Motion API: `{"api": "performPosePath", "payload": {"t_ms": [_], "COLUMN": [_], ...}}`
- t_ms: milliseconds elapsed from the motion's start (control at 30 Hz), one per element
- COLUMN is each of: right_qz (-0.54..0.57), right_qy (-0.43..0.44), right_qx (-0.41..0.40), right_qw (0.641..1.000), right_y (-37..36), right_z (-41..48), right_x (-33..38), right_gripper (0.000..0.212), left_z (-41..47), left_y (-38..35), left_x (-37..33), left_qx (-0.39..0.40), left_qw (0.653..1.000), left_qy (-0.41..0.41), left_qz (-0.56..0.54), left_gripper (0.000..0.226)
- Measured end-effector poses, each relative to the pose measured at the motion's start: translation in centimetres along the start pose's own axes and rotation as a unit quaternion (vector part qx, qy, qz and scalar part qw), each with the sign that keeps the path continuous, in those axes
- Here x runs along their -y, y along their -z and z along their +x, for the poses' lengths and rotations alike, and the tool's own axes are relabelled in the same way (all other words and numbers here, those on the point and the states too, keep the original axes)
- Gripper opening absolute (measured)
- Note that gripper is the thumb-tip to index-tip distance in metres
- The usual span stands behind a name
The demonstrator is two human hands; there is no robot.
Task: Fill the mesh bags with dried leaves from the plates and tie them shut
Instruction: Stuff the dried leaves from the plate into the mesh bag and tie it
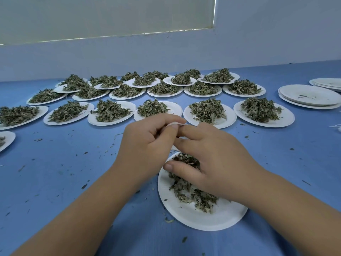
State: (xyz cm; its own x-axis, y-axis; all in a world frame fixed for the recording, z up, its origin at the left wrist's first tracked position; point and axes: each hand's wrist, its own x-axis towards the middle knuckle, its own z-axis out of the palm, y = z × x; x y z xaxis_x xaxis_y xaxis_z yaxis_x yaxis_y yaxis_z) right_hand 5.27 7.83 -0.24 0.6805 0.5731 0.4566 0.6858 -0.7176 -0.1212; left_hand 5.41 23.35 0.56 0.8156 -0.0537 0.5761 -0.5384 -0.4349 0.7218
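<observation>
A white paper plate (195, 217) with a heap of dried leaves (191, 193) lies on the blue table just in front of me. Above its far edge, my left hand (145, 145) pinches the rim of a white mesh bag (175, 124), most of which is hidden between my hands. My right hand (212, 157) pinches the bag's rim from the other side with its fingertips, while its thumb rests on the leaf heap.
Several white plates heaped with dried leaves, such as one (111, 112), stand in rows across the far half of the table. Stacks of used plates (310, 97) sit at the far right. Leaf crumbs are scattered over the blue table (64, 172).
</observation>
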Motion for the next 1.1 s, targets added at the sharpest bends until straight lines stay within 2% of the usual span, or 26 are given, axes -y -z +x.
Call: {"api": "performPosePath", "payload": {"t_ms": [200, 333, 433, 567, 667, 800, 867, 933, 1033, 1100], "right_qz": [-0.039, 0.022, 0.026, -0.005, -0.023, 0.009, 0.116, 0.226, 0.249, 0.225], "right_qy": [0.016, 0.038, 0.057, 0.069, 0.07, 0.071, 0.053, 0.004, -0.078, -0.114], "right_qx": [0.001, -0.043, -0.087, -0.029, -0.016, 0.002, -0.038, -0.121, -0.213, -0.174], "right_qw": [0.999, 0.998, 0.994, 0.997, 0.997, 0.997, 0.991, 0.967, 0.941, 0.952], "right_y": [0.1, 0.7, 1.1, 0.6, 0.2, 0.2, 0.4, 0.9, 1.2, 1.2], "right_z": [0.0, -0.2, -0.5, 0.1, 0.3, 0.2, 0.0, -0.1, 0.0, 0.1], "right_x": [0.3, -0.6, -1.3, -1.0, -0.8, -0.8, -1.0, -1.3, -2.4, -3.0], "right_gripper": [0.053, 0.044, 0.039, 0.037, 0.031, 0.031, 0.024, 0.018, 0.015, 0.015], "left_z": [0.0, 0.3, 0.6, 0.2, 0.0, 0.2, 0.5, 0.8, 1.3, 1.4], "left_y": [0.1, 0.7, 1.3, 0.8, 0.4, 0.5, 0.8, 1.4, 2.3, 2.6], "left_x": [-0.7, -0.5, 0.2, -0.5, -0.7, -0.4, -0.2, 0.3, 1.0, 1.0], "left_qx": [0.019, -0.008, -0.041, 0.018, 0.05, 0.03, 0.007, -0.025, -0.071, -0.089], "left_qw": [0.997, 1.0, 0.999, 0.995, 0.998, 0.999, 1.0, 0.998, 0.995, 0.994], "left_qy": [0.013, -0.027, 0.004, 0.035, 0.012, 0.009, -0.007, 0.002, 0.032, 0.028], "left_qz": [-0.073, 0.0, -0.006, -0.088, -0.046, -0.034, 0.026, 0.056, 0.056, 0.056], "left_gripper": [0.027, 0.027, 0.025, 0.024, 0.023, 0.03, 0.03, 0.026, 0.026, 0.027]}}
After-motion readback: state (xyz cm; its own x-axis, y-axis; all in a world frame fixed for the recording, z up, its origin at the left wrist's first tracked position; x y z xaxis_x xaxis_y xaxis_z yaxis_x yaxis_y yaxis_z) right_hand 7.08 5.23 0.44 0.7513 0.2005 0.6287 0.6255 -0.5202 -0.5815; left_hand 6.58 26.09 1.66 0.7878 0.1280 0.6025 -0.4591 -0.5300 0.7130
